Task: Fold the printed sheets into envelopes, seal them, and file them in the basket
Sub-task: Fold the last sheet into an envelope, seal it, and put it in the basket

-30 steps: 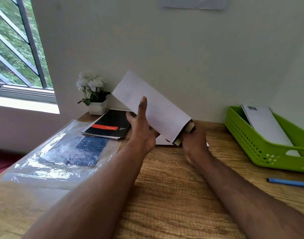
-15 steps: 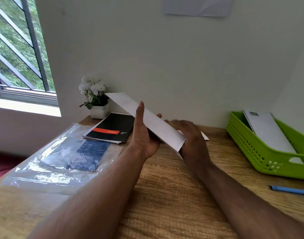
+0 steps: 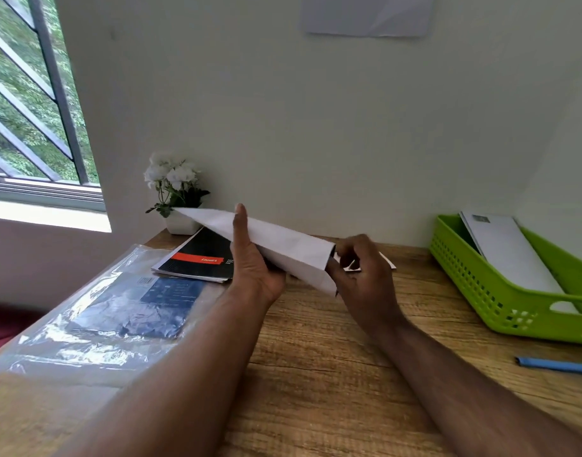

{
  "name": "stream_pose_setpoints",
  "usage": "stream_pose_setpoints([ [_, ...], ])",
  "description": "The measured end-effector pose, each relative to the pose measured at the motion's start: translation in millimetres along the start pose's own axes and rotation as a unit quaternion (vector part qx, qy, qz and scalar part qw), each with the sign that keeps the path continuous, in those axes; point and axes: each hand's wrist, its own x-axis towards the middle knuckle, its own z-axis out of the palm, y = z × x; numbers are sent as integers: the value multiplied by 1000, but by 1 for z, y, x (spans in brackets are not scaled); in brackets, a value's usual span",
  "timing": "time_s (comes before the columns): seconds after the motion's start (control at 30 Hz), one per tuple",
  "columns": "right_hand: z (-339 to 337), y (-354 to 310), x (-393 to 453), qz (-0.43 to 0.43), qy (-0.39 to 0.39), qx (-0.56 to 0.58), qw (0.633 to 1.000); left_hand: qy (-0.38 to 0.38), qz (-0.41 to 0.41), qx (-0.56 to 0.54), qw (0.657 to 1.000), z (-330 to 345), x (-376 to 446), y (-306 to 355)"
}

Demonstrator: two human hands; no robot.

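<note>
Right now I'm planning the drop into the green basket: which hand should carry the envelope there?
Right hand: it grips the envelope at its nearer end, and the green basket sits on that side. The left hand is farther.

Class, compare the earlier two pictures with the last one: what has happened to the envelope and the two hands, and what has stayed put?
The white envelope has tipped from steeply raised to nearly flat and dropped lower. The left hand still grips its middle. The right hand, earlier pushing a folded sheet into the open end, now has its fingers at that end with the sheet out of sight. The green basket, blue pen and notebook have not moved.
</note>
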Motion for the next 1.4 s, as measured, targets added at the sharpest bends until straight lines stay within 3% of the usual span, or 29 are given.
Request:
stream_pose_setpoints([
  [0.1, 1, -6, -3, -42, -43, 27, 998, 7, 10, -24, 1000, -3, 3, 7],
  [0.2, 2, -12, -2, -107, -138, 44, 984, -12, 6, -22, 1000, -4, 1, 10],
  [0.33, 5, -7, -5, -68, -242, 19, 968, -38, -9, 21, 999, 0, -5, 4],
  [0.5, -8, 4, 1, 21, -98, 118, 988, 13, 42, -7, 999, -9, 6, 18],
  [0.57, -12, 19, 6, 82, -93, 27, 992, 24, 40, -24, 999, -14, 9, 20],
  [0.6, -13, 30, 7, 102, -129, -56, 985, 25, 36, -25, 999, -15, 10, 19],
  [0.67, -13, 45, 9, 139, -255, -220, 931, 26, 34, -20, 999, -16, 11, 18],
  [0.73, -12, 46, 10, 170, -339, -303, 874, 30, 38, -20, 999, -16, 14, 18],
  [0.9, -14, 36, 12, 100, -297, -349, 883, 46, 50, -39, 997, -23, 21, 22],
  [1.03, -17, 41, 11, 174, -364, -311, 861, 54, 58, -45, 996, -26, 25, 25],
  [1.23, -20, 41, 16, 131, -345, -386, 846, 49, 67, -56, 995, -28, 27, 26],
  [1.4, -20, 43, 15, 198, -338, -344, 853, 47, 69, -54, 995, -28, 27, 26],
])
